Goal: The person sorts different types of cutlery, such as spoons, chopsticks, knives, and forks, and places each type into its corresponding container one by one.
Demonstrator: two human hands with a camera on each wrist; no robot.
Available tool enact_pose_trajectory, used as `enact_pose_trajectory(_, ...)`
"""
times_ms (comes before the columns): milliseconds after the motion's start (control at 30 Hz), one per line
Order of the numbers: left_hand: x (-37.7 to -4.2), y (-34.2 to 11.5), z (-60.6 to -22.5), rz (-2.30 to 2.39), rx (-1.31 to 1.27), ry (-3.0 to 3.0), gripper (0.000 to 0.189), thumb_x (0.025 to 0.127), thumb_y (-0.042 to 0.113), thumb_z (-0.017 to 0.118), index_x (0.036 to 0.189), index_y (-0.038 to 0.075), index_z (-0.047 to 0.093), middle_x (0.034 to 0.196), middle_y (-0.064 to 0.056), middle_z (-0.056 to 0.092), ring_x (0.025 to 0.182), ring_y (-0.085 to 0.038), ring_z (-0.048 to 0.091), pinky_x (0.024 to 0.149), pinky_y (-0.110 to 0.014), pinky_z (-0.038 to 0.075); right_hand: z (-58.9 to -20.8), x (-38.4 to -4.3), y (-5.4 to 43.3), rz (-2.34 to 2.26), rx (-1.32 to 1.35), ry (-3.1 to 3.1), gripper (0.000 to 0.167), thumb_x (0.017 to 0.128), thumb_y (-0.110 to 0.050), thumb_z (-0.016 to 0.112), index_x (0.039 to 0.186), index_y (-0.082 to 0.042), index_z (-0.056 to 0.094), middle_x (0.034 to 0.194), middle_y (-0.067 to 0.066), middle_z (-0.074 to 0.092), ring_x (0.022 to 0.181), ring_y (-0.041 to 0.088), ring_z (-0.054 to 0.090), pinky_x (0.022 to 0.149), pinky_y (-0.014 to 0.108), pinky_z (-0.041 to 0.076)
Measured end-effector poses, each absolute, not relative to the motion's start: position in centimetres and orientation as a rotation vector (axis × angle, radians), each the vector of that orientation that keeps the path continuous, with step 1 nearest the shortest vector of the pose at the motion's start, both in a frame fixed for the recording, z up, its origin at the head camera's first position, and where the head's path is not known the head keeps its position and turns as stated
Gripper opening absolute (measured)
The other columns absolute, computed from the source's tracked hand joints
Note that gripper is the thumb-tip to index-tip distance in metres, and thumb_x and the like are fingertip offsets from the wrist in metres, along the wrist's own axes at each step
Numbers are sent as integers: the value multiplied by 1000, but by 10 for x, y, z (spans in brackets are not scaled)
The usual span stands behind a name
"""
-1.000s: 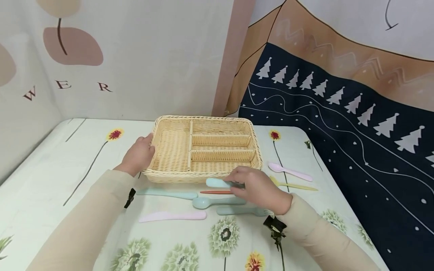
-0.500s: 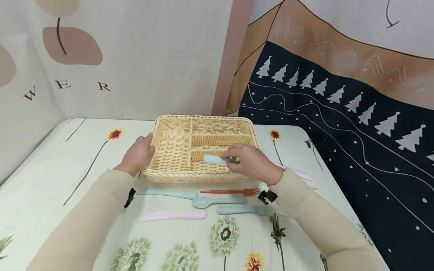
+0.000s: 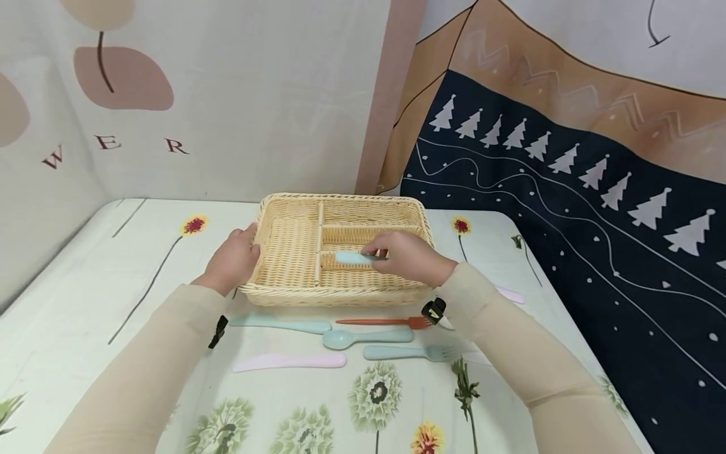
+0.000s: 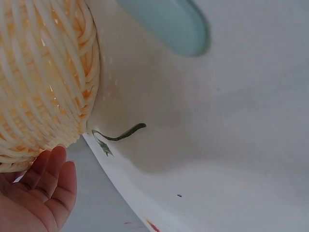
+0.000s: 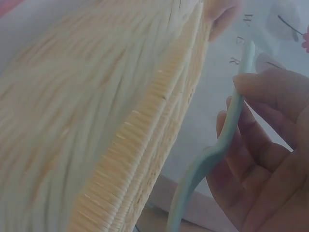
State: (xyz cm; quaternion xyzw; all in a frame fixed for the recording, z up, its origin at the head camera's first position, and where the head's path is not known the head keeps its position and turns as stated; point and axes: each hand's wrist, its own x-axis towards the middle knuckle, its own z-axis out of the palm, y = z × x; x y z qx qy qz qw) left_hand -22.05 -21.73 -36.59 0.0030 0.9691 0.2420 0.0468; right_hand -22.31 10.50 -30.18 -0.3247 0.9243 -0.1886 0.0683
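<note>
A wicker basket [image 3: 286,246] with woven dividers stands at the back of the table. My left hand [image 3: 232,257] grips its left rim; in the left wrist view the fingers [image 4: 63,186] lie against the woven side. Over the basket's right-hand compartments, my right hand [image 3: 405,255] pinches a light blue utensil [image 3: 351,258], its handle pointing left. The right wrist view shows the same utensil [image 5: 234,116] between thumb and fingers, with a bent neck; its head runs out of the frame, so I cannot tell whether it is a spoon or a fork.
In front of the basket lie a teal knife [image 3: 283,324], an orange fork [image 3: 374,322], a teal spoon [image 3: 340,340], a teal fork [image 3: 403,352] and a pink knife [image 3: 289,361]. A pink handle [image 3: 512,294] shows beyond the right sleeve. Fabric hangings back the table.
With the light blue utensil, my right hand has moved from the basket's front rim up and left over its compartments. The orange fork's tines came into view. My left hand has stayed put.
</note>
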Motion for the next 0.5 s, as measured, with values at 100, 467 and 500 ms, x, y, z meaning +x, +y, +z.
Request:
enact_pose_trajectory(100,-221,-216,-367,728,13,2964,56,104,16,28,152,-5,10,140,-35,31,116,-42,48,99,-56,39,-303,-228,104,-563,-969,2756,26,88,-9,69,113,-11,73,107,2,69,95,14,61,83,28,52)
enact_pose_trajectory(467,-221,-213,-367,711,4,2976,55,104,16,28,151,-6,11,136,-34,35,105,-37,49,97,-54,42,-312,-242,98,-509,-966,2684,23,89,-8,67,111,-12,75,102,1,69,86,13,59,78,24,51)
enact_pose_trajectory(500,-221,-213,-367,708,1,2975,55,104,16,28,151,-6,11,135,-34,35,104,-36,49,96,-54,43,-313,-243,97,-497,-977,2677,24,89,-8,67,111,-12,75,101,1,69,86,13,59,79,24,50)
